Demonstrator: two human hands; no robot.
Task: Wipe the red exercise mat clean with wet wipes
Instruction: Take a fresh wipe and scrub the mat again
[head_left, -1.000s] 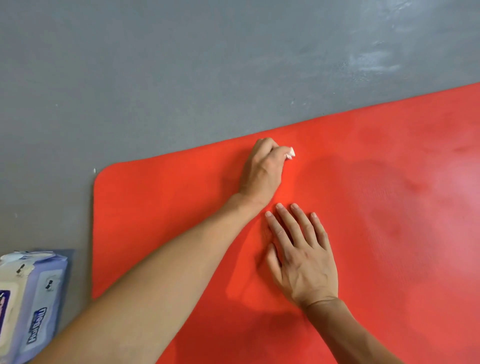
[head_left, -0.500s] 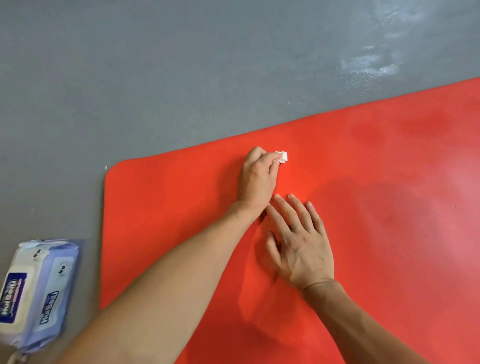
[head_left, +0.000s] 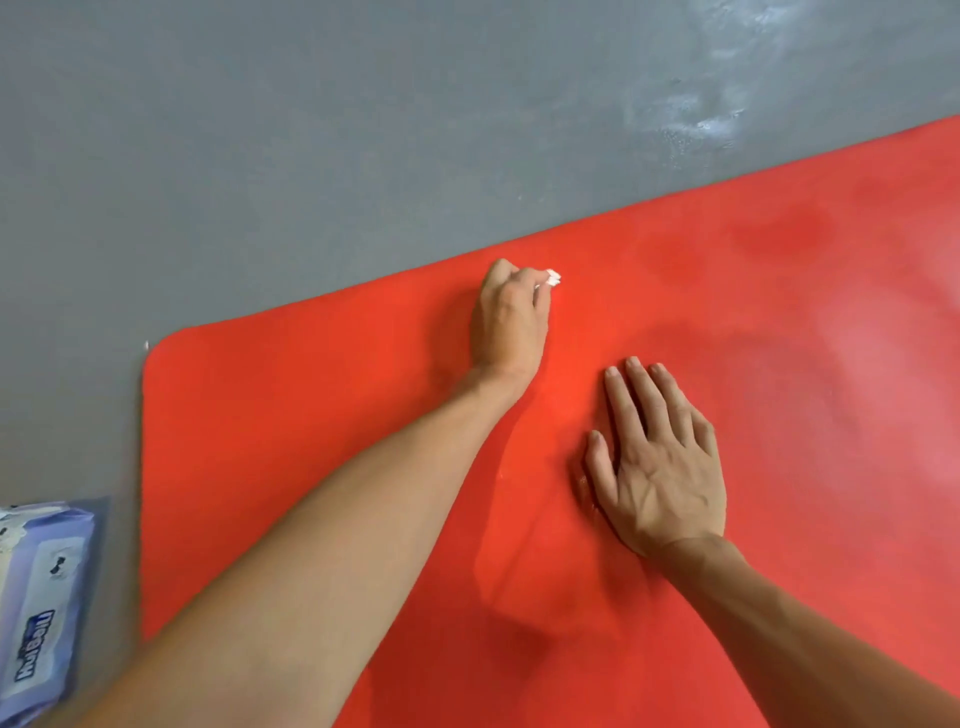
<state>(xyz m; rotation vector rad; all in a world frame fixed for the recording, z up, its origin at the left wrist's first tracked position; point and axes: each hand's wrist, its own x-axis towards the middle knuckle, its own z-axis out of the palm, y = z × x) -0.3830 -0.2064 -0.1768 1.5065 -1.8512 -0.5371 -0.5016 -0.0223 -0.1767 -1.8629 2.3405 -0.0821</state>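
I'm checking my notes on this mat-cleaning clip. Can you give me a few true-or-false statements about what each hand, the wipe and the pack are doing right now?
1. The left hand grips a white wet wipe on the red mat. True.
2. The right hand holds a second wipe. False: it lies flat on the mat, fingers straight, holding nothing.
3. The wipes pack sits on the mat. False: it lies on the grey floor, left of the mat.
4. The wipe is near the mat's far edge. True.

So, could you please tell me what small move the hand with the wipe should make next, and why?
Probably sweep the left hand, gripping the wet wipe, along the red mat's far edge; the right hand lies flat, steadying it.
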